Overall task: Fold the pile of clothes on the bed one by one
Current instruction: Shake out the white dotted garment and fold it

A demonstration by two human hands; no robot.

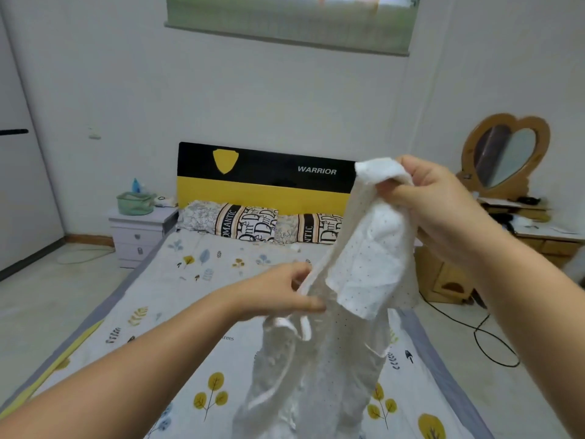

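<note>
A white garment with small dark dots hangs in the air over the bed. My right hand holds its top edge high at the right, fingers closed over a bunched fold. My left hand pinches a seam of the same garment lower down, near the middle. The rest of the cloth drops in loose folds toward the bottom edge of the view. No other clothes from the pile are visible.
Two patterned pillows lie against a black and yellow headboard. A white nightstand with a green basket stands left of the bed. A wooden dresser with a heart-shaped mirror and black cables on the floor are at the right.
</note>
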